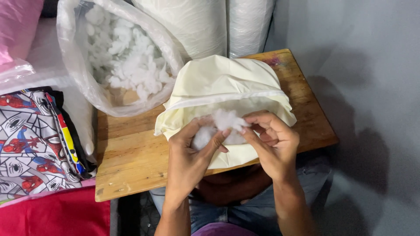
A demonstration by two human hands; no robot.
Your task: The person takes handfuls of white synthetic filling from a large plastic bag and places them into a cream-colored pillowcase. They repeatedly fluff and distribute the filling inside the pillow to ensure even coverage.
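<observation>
Nearest, at the table's near edge: left hand [189,150] and right hand [271,142], fingers pinched on one white stuffing clump [221,126]
Clump position: between both hands, equally near each, at the cream pillow cover [223,83] mouth
Farther left: clear bag of stuffing [120,57] on the wooden table [131,153]

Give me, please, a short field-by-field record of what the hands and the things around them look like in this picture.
Left hand: left hand pinches a tuft of white fibre filling
Right hand: right hand pulls at the same tuft with its fingertips
Cover: cream pillow cover, opening towards the person, lies on the wooden table
Supply: clear plastic bag of loose white filling, at the table's far left corner
Left of table: printed cartoon fabric, red cloth below it
Behind: wrapped white rolls
</observation>
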